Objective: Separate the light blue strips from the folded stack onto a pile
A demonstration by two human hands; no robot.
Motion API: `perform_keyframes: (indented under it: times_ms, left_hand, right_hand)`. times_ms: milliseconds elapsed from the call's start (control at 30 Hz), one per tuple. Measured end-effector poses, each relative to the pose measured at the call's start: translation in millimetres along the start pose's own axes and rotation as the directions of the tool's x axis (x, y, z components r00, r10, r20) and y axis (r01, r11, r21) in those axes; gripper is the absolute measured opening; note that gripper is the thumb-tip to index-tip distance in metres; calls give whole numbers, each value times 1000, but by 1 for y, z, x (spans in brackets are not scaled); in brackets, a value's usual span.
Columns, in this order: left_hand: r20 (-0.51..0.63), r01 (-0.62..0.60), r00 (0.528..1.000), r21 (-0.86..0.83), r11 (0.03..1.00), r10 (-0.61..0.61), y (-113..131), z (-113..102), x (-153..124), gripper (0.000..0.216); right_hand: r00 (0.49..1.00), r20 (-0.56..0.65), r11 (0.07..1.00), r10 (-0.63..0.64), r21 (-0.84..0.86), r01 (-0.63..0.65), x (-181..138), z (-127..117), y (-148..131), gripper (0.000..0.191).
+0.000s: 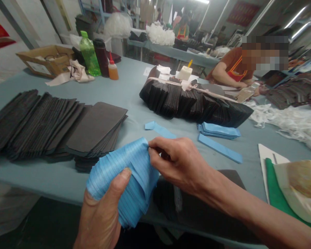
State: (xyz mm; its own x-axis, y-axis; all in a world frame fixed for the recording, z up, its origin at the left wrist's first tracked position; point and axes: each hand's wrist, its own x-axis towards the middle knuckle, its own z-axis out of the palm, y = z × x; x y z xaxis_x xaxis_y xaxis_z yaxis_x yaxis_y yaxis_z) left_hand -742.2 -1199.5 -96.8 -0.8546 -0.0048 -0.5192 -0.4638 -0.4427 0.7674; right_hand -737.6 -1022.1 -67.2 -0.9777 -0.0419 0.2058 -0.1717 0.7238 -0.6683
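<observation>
Trainee: Report the hands and the workpiece.

Supervisor: The left hand (100, 216) grasps the blue bundle (136, 178) over the near edge of the counter (134, 93), its thumb laid across the layers. The fingers of the right hand (180, 160) pinch the bundle's far right corner; the number of layers caught cannot be told.

Trainee: State the likely faults.

Supervisor: Should the left thumb ease, the fanned layers could slip out of order. Should the right fingers take two layers together, one could be pulled loose unnoticed. Should the right forearm drop, it could drag the dark sheets (209, 207) beneath it.

Trainee: And farther out?

Supervisor: The dark stack (94, 128) on the left leans and could slide if knocked. Beyond the right hand, the flat blue strip (220, 148) could be brushed aside. At the far left, the orange bottle (113, 71) stands upright; a bump could tip it.
</observation>
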Motion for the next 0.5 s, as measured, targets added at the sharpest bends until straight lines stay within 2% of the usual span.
perform_keyframes:
  times_ms: [67,133,200,300,367,500]
  left_hand:
    - [19,-35,999,37,999,34,-2,-1,1,52]
    - [13,-57,998,53,997,57,-4,-1,3,50]
    - [10,-79,997,51,996,79,-5,-1,4,45]
    - [82,-86,993,31,996,83,-6,0,5,39]
    - [103,-86,991,16,996,84,-7,0,6,43]
    - [49,-110,993,11,994,110,-9,-2,10,49]
  right_hand:
    - [994,38,976,101,190,-106,4,-2,-1,18]
    - [977,100,911,189,353,-213,7,-3,-1,17]
    - [960,146,854,240,439,-280,9,-5,-1,16]
    - [940,178,766,292,545,-341,10,-5,4,13]
    - [923,206,650,324,661,-376,13,-6,10,14]
    - [897,188,413,400,837,-360,21,-14,30,25]
